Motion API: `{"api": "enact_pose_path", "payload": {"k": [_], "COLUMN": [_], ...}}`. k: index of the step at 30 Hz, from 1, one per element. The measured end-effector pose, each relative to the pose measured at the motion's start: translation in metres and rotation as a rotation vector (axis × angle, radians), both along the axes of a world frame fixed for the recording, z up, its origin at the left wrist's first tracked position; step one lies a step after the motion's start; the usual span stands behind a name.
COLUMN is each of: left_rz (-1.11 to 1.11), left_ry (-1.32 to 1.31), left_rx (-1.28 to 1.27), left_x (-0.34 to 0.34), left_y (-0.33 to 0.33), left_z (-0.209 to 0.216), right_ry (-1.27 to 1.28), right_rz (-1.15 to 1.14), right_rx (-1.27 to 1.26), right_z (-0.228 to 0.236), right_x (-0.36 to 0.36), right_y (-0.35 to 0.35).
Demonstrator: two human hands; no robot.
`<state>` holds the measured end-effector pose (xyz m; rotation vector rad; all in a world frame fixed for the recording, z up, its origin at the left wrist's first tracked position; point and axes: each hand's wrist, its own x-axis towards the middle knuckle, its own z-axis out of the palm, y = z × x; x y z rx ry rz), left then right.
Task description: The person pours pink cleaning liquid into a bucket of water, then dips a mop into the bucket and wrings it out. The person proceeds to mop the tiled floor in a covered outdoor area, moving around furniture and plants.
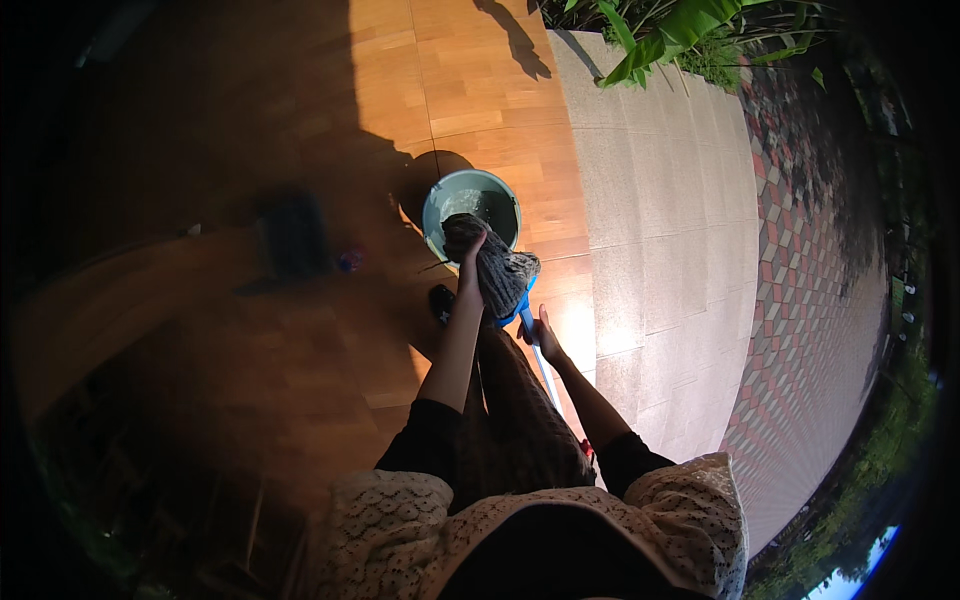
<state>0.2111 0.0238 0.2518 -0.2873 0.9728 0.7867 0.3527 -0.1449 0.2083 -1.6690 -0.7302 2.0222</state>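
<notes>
A grey string mop head (503,272) hangs partly over the near rim of a pale green bucket (430,222), its darker strands dipping inside. Water or suds seem to lie in the bucket. My left hand (472,262) is wrapped round the mop strands at the rim. Just below and to the right, my right hand (541,333) is closed on the mop's pole (547,372), near the blue mop clamp (519,306). The pole slants back toward my body, and its lower part passes beside my leg.
Sunlit orange tiles (480,100) surround the bucket, with deep shadow on the left. A dark mat (292,235) lies there. To the right runs a pale stone step (660,200), then red and grey paving (790,270). Green plants (680,40) overhang the far right.
</notes>
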Motion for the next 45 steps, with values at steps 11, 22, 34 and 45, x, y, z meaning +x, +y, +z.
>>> {"api": "enact_pose_path", "payload": {"k": [11, 22, 34, 45], "left_rz": [-0.162, -0.208, 0.089, 0.754], "left_ry": [-0.221, 0.227, 0.069, 0.407], "left_rx": [0.343, 0.229, 0.330, 0.431], "left_x": [-0.058, -0.200, -0.362, -0.515], "left_y": [0.001, -0.184, -0.329, -0.307], "left_z": [0.112, 0.132, 0.114, 0.152], "right_ry": [-0.014, -0.239, -0.210, -0.253], "right_rz": [0.315, 0.665, 1.059, 1.611], "right_rx": [0.230, 0.213, 0.308, 0.299], "right_z": [0.212, 0.232, 0.203, 0.310], "right_x": [-0.001, -0.120, -0.344, -0.523], "right_y": [0.045, 0.014, -0.039, 0.001]}}
